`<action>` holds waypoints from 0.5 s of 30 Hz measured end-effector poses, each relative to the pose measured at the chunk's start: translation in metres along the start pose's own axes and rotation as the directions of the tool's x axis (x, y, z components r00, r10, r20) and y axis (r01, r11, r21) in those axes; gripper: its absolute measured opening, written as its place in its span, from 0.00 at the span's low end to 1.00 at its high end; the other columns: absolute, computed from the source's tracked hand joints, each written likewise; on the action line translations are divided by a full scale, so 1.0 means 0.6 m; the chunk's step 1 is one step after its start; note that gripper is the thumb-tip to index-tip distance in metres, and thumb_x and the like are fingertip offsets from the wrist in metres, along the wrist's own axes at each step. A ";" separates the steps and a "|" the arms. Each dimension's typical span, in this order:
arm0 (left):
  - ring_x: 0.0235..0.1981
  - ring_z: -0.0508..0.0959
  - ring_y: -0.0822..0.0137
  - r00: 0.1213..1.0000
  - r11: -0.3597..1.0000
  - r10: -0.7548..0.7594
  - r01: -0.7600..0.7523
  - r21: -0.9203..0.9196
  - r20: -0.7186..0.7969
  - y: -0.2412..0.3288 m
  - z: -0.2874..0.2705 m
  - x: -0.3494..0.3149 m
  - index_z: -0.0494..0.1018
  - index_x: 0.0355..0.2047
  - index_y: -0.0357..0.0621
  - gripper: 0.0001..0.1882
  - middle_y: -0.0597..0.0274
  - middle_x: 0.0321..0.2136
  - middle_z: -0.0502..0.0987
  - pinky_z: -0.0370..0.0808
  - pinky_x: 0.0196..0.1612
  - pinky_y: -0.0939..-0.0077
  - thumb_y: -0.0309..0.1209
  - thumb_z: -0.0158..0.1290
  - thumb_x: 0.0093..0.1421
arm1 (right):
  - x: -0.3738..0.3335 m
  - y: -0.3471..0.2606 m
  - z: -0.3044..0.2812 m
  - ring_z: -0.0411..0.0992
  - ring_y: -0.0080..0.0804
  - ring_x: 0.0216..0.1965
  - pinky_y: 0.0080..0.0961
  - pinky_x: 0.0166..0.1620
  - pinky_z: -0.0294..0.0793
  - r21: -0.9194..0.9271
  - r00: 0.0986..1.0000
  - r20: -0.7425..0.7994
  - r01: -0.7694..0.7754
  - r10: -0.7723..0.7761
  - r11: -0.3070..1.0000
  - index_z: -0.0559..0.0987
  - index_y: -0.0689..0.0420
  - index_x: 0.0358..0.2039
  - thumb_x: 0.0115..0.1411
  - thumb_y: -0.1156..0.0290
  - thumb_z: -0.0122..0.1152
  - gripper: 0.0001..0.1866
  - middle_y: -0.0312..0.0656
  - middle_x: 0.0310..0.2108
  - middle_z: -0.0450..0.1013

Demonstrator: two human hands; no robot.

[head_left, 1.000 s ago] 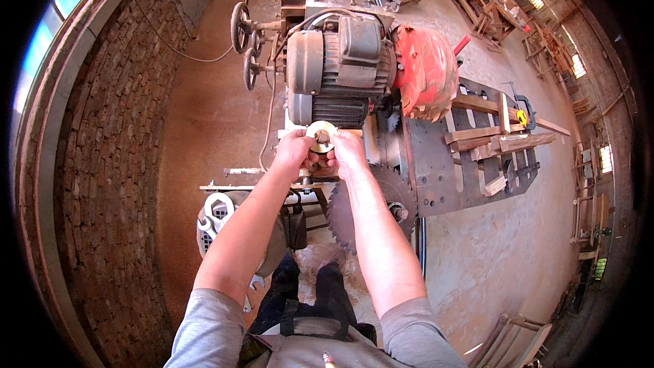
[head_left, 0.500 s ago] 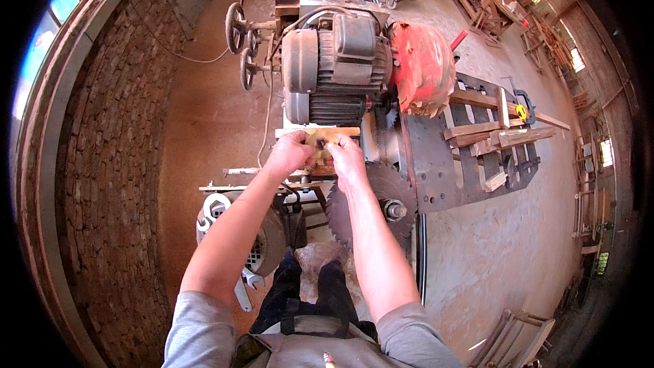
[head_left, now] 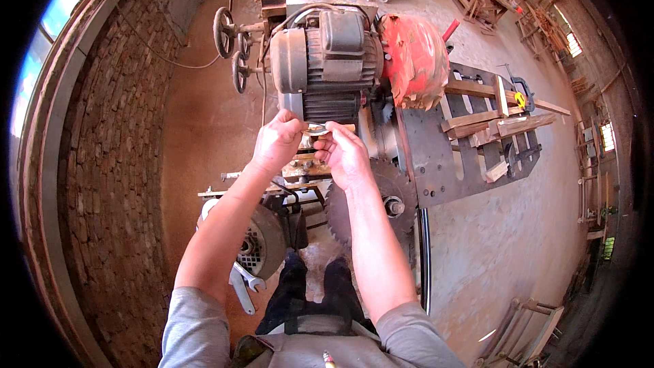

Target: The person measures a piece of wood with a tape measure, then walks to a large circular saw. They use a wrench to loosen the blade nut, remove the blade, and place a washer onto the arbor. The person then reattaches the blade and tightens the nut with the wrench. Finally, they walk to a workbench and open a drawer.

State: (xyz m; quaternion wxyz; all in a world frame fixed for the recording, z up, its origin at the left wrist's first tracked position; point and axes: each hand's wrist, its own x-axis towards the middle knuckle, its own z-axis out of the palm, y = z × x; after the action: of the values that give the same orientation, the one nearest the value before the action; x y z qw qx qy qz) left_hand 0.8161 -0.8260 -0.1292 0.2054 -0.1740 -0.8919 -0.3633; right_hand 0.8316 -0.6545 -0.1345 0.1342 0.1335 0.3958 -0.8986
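Between my hands is a small flat ring-like piece (head_left: 315, 129), pale and shiny along its edge; its exact kind does not show. My left hand (head_left: 279, 140) pinches its left end between thumb and fingers. The thumb and forefinger of my right hand (head_left: 344, 155) grip the right end, the other fingers curled below. The piece is held just in front of a grey ribbed electric motor (head_left: 332, 54). Close under my right forearm, a toothed circular saw blade (head_left: 347, 211) sits on a spindle (head_left: 394, 206).
A crumpled red cover (head_left: 414, 61) wraps the part right of the motor. Handwheels (head_left: 223, 33) stick out at left. Wood strips (head_left: 514, 125) and a clamp (head_left: 523, 95) lie on the slotted metal table (head_left: 443, 177). Open-end wrenches (head_left: 246, 278) rest by a lower motor (head_left: 262, 242).
The ring-like piece has tipped from showing its yellowish face to nearly edge-on. Both hands have moved slightly up, and the right fingers have loosened. The view has shifted slightly.
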 end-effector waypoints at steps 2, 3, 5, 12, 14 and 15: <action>0.31 0.79 0.50 0.999 0.999 -0.028 0.028 0.026 0.019 -0.011 0.012 -0.007 0.78 0.30 0.47 0.07 0.57 0.30 0.76 0.78 0.34 0.59 0.22 0.54 0.52 | 0.010 0.006 0.000 0.72 0.21 0.24 0.19 0.24 0.73 -0.131 0.999 -0.048 -0.022 0.016 0.991 0.77 0.58 0.44 0.65 0.67 0.57 0.10 0.35 0.31 0.74; 0.31 0.79 0.50 0.998 0.999 -0.046 0.044 0.027 0.050 -0.017 0.016 -0.011 0.78 0.30 0.47 0.06 0.56 0.31 0.76 0.78 0.35 0.59 0.22 0.54 0.52 | 0.015 0.011 0.003 0.70 0.19 0.22 0.16 0.22 0.70 -0.298 0.995 -0.088 0.022 -0.051 0.954 0.79 0.59 0.41 0.64 0.66 0.59 0.10 0.33 0.28 0.73; 0.32 0.79 0.49 0.990 0.997 -0.079 0.076 0.026 0.115 -0.022 0.023 -0.015 0.78 0.31 0.46 0.06 0.56 0.32 0.76 0.78 0.36 0.58 0.23 0.53 0.53 | 0.023 0.015 0.004 0.68 0.17 0.21 0.16 0.22 0.68 -0.419 0.988 -0.129 0.021 -0.083 0.908 0.79 0.60 0.39 0.63 0.67 0.58 0.10 0.32 0.25 0.72; 0.35 0.80 0.51 0.942 0.988 -0.082 0.034 0.149 0.325 -0.022 0.021 -0.041 0.78 0.31 0.42 0.06 0.54 0.36 0.78 0.79 0.38 0.61 0.24 0.54 0.53 | 0.007 0.018 0.000 0.68 0.20 0.22 0.21 0.24 0.70 -0.642 0.983 -0.181 -0.089 -0.038 0.762 0.76 0.58 0.31 0.61 0.74 0.54 0.04 0.33 0.24 0.71; 0.35 0.80 0.52 0.930 0.988 -0.010 -0.047 0.145 0.367 -0.023 0.013 -0.046 0.77 0.33 0.42 0.07 0.55 0.37 0.77 0.79 0.38 0.60 0.25 0.53 0.53 | 0.002 0.023 -0.001 0.68 0.20 0.22 0.21 0.24 0.70 -0.670 0.979 -0.201 -0.106 -0.043 0.735 0.75 0.58 0.30 0.61 0.76 0.53 0.03 0.33 0.24 0.70; 0.35 0.80 0.52 0.931 0.988 0.024 -0.077 0.133 0.365 -0.021 0.010 -0.048 0.77 0.32 0.42 0.06 0.55 0.37 0.76 0.79 0.38 0.60 0.26 0.52 0.53 | 0.003 0.027 -0.003 0.68 0.20 0.22 0.21 0.23 0.69 -0.680 0.976 -0.213 -0.115 -0.045 0.724 0.75 0.58 0.30 0.61 0.76 0.53 0.03 0.33 0.24 0.70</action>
State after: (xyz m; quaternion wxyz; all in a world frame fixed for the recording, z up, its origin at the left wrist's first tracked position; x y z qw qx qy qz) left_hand 0.8331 -0.8350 -0.1546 0.0590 -0.2455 -0.9337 -0.2537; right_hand 0.8357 -0.6637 -0.1471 0.1476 0.1776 0.7103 -0.6650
